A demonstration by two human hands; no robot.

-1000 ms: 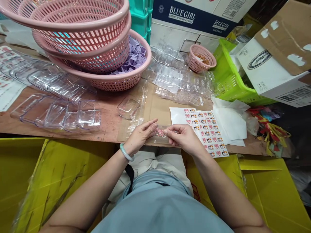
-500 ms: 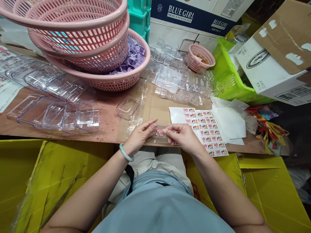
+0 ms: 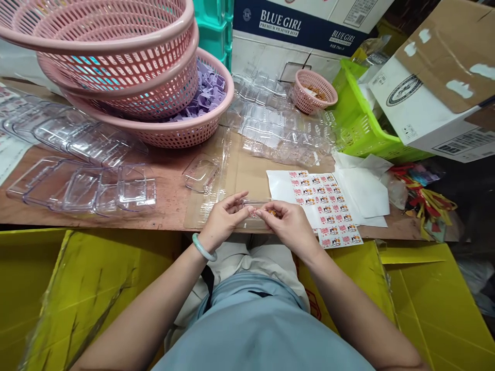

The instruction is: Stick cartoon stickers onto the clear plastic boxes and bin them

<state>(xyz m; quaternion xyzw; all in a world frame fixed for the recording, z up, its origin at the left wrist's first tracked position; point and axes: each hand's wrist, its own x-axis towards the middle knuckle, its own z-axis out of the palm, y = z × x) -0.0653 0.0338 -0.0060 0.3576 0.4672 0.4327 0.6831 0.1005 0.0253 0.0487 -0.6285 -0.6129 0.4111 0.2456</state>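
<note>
Alignment seems to be the step in hand, as we judge it. We see the left hand [image 3: 224, 219], fingers loosely spread, with its thumb at one end of a small printed sticker [image 3: 272, 212]; whether it pinches there we cannot tell. The right hand [image 3: 291, 224] pinches the other end between thumb and forefinger. The sticker is between both hands, above a clear plastic case [image 3: 254, 224] at the near edge of the desk [image 3: 170, 217]. The next move calls, we think, for straight edges and light pressure.

Across the surface, left to right, we find clear trays [image 3: 136, 190], with stacked pink baskets [image 3: 162, 44] beyond; the lowest holds purple pieces [image 3: 211, 91]. Clear shells [image 3: 286, 136] lie far centre, before a beer carton [image 3: 278, 23]. Sticker sheets [image 3: 328, 208] lie beside the right hand, then white papers [image 3: 369, 193], a green crate [image 3: 359, 126] and coloured ribbons [image 3: 431, 203].
</note>
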